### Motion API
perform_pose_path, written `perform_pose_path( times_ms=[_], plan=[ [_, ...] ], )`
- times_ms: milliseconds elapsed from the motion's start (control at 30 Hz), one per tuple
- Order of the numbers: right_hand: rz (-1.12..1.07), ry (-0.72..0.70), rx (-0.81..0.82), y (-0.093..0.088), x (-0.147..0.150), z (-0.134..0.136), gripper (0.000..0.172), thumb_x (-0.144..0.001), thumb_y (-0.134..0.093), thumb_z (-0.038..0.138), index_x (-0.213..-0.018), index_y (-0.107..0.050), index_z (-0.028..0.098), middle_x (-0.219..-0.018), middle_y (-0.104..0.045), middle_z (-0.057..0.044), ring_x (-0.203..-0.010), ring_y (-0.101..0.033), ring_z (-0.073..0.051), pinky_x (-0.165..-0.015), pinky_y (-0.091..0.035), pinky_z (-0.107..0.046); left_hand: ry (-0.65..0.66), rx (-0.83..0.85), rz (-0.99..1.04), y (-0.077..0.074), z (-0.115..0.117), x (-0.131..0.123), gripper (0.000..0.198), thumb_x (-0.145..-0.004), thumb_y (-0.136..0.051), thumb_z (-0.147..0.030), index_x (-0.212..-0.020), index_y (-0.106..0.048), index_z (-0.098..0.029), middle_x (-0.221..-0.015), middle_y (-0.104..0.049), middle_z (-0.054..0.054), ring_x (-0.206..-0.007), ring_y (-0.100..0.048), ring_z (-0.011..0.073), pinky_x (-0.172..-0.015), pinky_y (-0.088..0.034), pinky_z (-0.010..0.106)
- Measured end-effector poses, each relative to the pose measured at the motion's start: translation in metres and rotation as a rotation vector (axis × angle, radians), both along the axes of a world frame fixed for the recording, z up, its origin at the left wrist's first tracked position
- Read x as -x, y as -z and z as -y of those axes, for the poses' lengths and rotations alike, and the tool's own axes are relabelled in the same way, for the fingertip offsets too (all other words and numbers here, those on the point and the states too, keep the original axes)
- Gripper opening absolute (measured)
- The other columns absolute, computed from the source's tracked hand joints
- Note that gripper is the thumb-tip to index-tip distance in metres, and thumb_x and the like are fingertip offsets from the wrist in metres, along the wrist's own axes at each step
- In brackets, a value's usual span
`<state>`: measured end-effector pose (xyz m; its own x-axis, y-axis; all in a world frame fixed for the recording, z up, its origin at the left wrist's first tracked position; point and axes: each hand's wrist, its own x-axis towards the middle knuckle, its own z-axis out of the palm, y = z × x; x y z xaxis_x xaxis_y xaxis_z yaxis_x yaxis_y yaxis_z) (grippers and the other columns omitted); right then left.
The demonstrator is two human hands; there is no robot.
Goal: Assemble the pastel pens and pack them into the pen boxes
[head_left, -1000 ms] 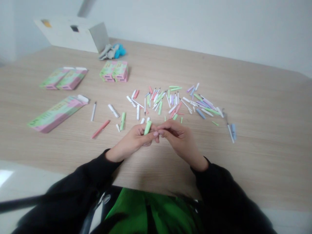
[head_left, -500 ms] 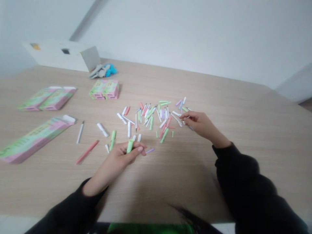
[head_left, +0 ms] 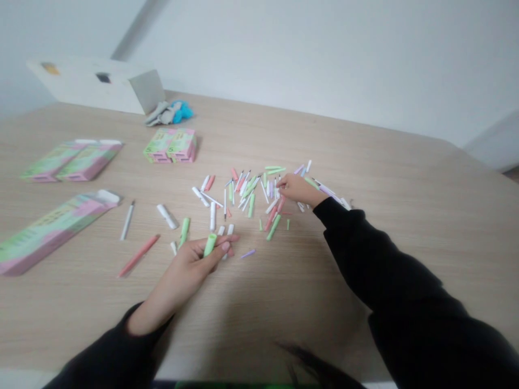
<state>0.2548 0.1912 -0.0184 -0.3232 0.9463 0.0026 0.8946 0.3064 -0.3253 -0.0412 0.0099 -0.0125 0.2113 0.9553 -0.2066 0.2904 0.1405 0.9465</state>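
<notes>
My left hand (head_left: pixel 198 256) is closed around a light green pen barrel (head_left: pixel 210 245), whose hollow end points up between thumb and fingers. Over the pile of pen parts, my right hand (head_left: pixel 298 189) has its fingers pinched together at the white pen refills (head_left: pixel 265 190) with dark tips. Whether a refill is between those fingertips is too small to make out. Green barrels (head_left: pixel 273 227), red barrels (head_left: pixel 271 218) and white caps (head_left: pixel 213 216) lie loose around the refills. A small purple piece (head_left: pixel 248 253) lies right of my left hand.
On the left lie a long printed carton (head_left: pixel 57 232), two more flat cartons (head_left: pixel 87 162), a red pen (head_left: pixel 139 255) and a lone refill (head_left: pixel 127 220). Small stacked boxes (head_left: pixel 170 146), gloves (head_left: pixel 170 112) and a white box (head_left: pixel 93 86) stand farther back.
My right hand has moved left from the pile's right edge to the refills near its middle. My left hand still holds the green barrel, and the view has shifted slightly.
</notes>
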Motion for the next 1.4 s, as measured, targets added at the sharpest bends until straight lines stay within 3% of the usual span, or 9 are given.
perform_pose_path(
  times_ms=[200,400,600,800,1000,1100,1233,1400],
  plan=[
    [0.083,-0.025,0.026,0.010,0.009,-0.012,0.026,-0.080,-0.063,0.013,-0.098,-0.081,0.008,-0.093,-0.076,-0.012,-0.087,-0.066,-0.021,-0.082,-0.047,-0.029,0.017,0.004,-0.042,-0.002,0.002,0.000,0.043,-0.084,-0.062,-0.057,-0.078,-0.071,-0.016,-0.060,-0.051,-0.003,-0.054,-0.029,0.0101,-0.053,-0.023,0.025],
    [0.108,-0.001,0.016,0.013,0.009,-0.015,0.024,-0.082,-0.066,0.017,-0.099,-0.081,0.009,-0.099,-0.076,-0.013,-0.093,-0.066,-0.022,-0.087,-0.047,-0.029,0.012,-0.023,-0.037,-0.006,0.003,-0.001,0.042,-0.085,-0.061,-0.055,-0.090,-0.076,-0.016,-0.067,-0.062,0.000,-0.063,-0.046,0.0141,-0.059,-0.034,0.025],
    [0.105,0.039,0.022,0.016,0.013,-0.016,0.019,-0.083,-0.067,0.017,-0.092,-0.082,0.011,-0.092,-0.077,-0.011,-0.090,-0.068,-0.022,-0.085,-0.048,-0.030,0.001,-0.032,-0.013,-0.006,0.000,-0.002,0.035,-0.082,-0.065,-0.049,-0.083,-0.077,-0.016,-0.085,-0.076,0.006,-0.078,-0.062,0.0196,-0.073,-0.046,0.029],
    [0.121,0.114,-0.017,0.018,0.014,-0.012,0.023,-0.086,-0.069,0.025,-0.103,-0.079,0.013,-0.110,-0.074,-0.013,-0.102,-0.066,-0.024,-0.090,-0.048,-0.032,-0.018,-0.025,0.030,-0.004,-0.001,-0.004,0.036,-0.081,-0.068,-0.051,-0.073,-0.074,-0.017,-0.096,-0.079,0.008,-0.085,-0.067,0.0213,-0.077,-0.050,0.030],
    [0.163,0.207,0.003,0.017,0.016,-0.008,0.021,-0.087,-0.067,0.028,-0.085,-0.080,0.011,-0.083,-0.075,-0.013,-0.082,-0.068,-0.023,-0.075,-0.048,-0.030,0.010,-0.040,0.020,-0.005,-0.002,-0.003,0.036,-0.082,-0.068,-0.051,-0.081,-0.079,-0.017,-0.100,-0.081,0.008,-0.097,-0.070,0.0270,-0.085,-0.052,0.035],
    [0.168,0.220,-0.020,0.014,0.016,-0.006,0.020,-0.087,-0.067,0.029,-0.088,-0.080,0.013,-0.091,-0.076,-0.014,-0.089,-0.068,-0.024,-0.077,-0.047,-0.031,0.054,-0.063,0.030,-0.003,-0.002,-0.002,0.034,-0.083,-0.069,-0.049,-0.088,-0.082,-0.017,-0.110,-0.080,0.009,-0.102,-0.072,0.0277,-0.093,-0.052,0.037],
    [0.176,0.259,-0.069,0.006,0.014,-0.001,0.034,-0.085,-0.069,0.039,-0.104,-0.077,0.013,-0.107,-0.075,-0.016,-0.099,-0.067,-0.028,-0.082,-0.047,-0.035,0.087,-0.079,0.004,-0.001,-0.002,-0.001,0.037,-0.086,-0.067,-0.046,-0.106,-0.081,-0.018,-0.115,-0.079,0.009,-0.104,-0.073,0.0266,-0.098,-0.053,0.037],
    [0.198,0.260,-0.016,0.004,0.014,0.003,0.024,-0.084,-0.070,0.035,-0.082,-0.078,0.013,-0.082,-0.075,-0.014,-0.085,-0.069,-0.027,-0.075,-0.046,-0.034,0.102,-0.058,0.000,-0.002,-0.001,-0.001,0.041,-0.087,-0.067,-0.047,-0.112,-0.080,-0.018,-0.118,-0.078,0.009,-0.108,-0.073,0.0276,-0.101,-0.052,0.039]
  ],
)
